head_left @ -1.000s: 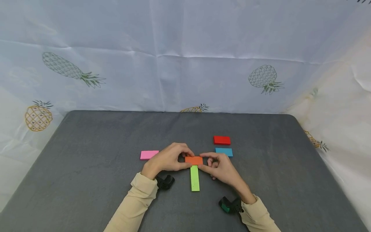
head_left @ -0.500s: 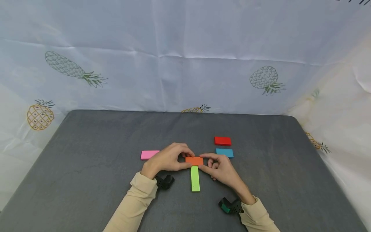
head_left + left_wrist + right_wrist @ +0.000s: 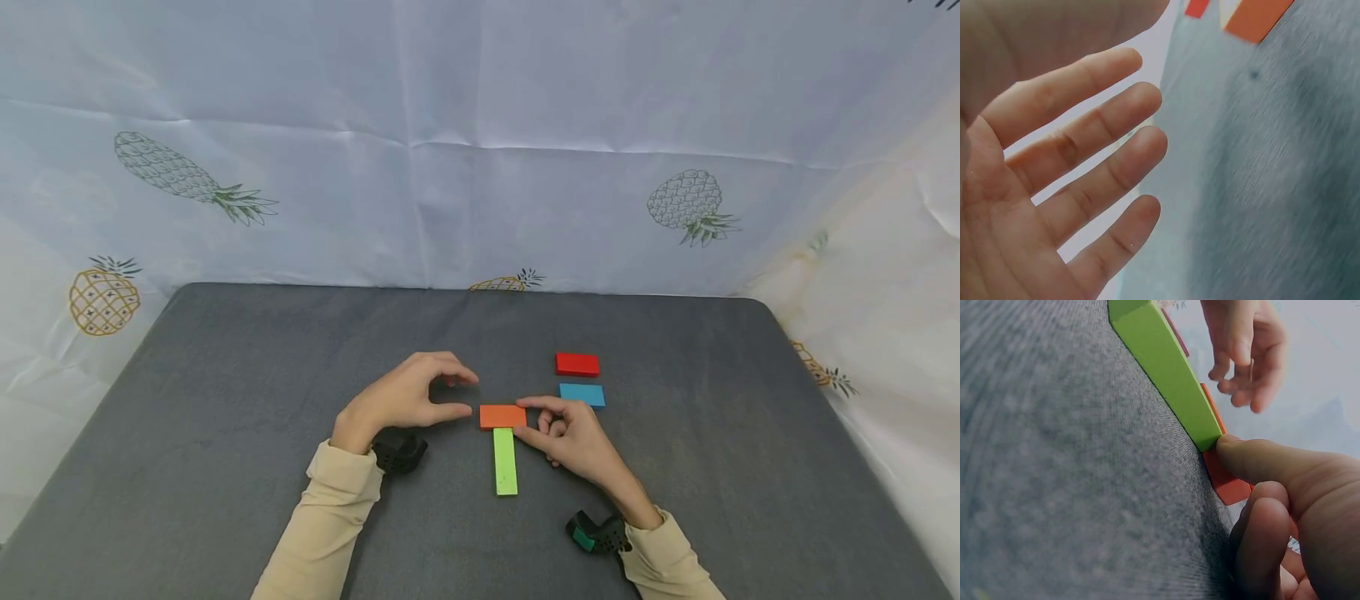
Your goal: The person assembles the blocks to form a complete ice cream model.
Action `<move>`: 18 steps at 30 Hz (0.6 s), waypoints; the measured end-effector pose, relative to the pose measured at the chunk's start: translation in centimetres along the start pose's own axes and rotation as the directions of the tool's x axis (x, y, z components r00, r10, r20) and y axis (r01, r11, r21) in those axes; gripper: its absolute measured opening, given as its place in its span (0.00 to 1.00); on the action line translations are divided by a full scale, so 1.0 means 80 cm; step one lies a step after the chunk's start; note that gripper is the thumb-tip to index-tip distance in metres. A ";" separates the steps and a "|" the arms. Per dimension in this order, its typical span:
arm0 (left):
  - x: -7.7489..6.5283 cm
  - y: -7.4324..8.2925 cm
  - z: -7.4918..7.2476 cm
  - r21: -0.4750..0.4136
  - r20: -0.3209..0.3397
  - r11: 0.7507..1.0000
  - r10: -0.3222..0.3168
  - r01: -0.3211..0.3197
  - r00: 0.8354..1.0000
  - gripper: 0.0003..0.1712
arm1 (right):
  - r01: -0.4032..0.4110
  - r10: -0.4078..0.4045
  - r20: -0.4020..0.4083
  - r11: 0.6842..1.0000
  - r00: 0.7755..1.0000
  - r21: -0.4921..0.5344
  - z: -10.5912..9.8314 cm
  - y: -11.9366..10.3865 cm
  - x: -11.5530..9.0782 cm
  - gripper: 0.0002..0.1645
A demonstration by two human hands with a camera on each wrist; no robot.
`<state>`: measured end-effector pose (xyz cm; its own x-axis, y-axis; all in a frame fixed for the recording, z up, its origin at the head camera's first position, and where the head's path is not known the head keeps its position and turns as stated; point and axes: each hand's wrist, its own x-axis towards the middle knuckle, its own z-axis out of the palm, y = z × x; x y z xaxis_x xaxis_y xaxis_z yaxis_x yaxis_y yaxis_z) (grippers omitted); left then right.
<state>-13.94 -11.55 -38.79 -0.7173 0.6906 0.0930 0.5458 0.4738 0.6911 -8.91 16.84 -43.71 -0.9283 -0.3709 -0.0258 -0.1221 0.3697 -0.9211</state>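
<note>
In the head view, an orange block (image 3: 501, 417) lies crosswise against the far end of a light green block (image 3: 505, 462), making a T. My right hand (image 3: 572, 435) pinches the orange block's right end between thumb and index finger; the other fingers are curled in. In the right wrist view the thumb (image 3: 1260, 457) sits where the green block (image 3: 1169, 381) meets the orange one. My left hand (image 3: 408, 393) is off to the left of the orange block, thumb and fingers apart, holding nothing. Its spread fingers (image 3: 1104, 131) show in the left wrist view.
A blue block (image 3: 581, 394) lies just beyond my right hand, with a red block (image 3: 577, 364) behind it. The grey table (image 3: 247, 417) ends at a pineapple-print cloth (image 3: 450, 208). The left hand covers the pink block's earlier spot.
My left hand has let go of the orange block and drawn back to the left, covering where the pink block was seen. The right hand and the blocks stay in place.
</note>
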 end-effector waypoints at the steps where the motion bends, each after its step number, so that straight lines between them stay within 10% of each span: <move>1: -0.002 -0.002 -0.003 0.000 -0.007 1.000 -0.004 0.004 1.000 0.19 | 0.000 0.000 -0.001 1.000 1.000 0.000 0.000 0.000 0.000 0.23; 18: -0.057 -0.037 -0.051 -0.042 -0.078 0.982 -0.186 0.183 0.979 0.20 | 0.021 -0.021 -0.003 1.000 1.000 0.007 0.000 0.002 -0.002 0.23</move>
<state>-14.10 -18.32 -38.34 -0.8378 0.5457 0.0181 0.3863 0.5690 0.7260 -8.82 16.95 -43.89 -0.9267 -0.3759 -0.0048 -0.1395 0.3556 -0.9242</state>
